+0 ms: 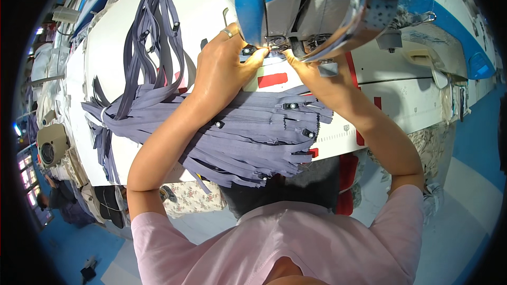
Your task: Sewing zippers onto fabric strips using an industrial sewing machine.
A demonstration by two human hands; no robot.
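Under the head of a white and blue sewing machine, my two hands meet close to the presser foot. My left hand, with a ring on one finger, pinches a grey-purple zipper; its dark slider shows between thumb and forefinger. From the other side my right hand reaches in, thumb pressed close by the foot. The machine hides most of its fingers and whatever they grip. Below my wrists lies a tied bundle of grey-purple zippers with dark sliders.
More loose zippers stretch across the white table at the far left. Red tape pieces and a printed ruler scale mark the table. Piled fabric sits below the right edge. A beige machine part stands left.
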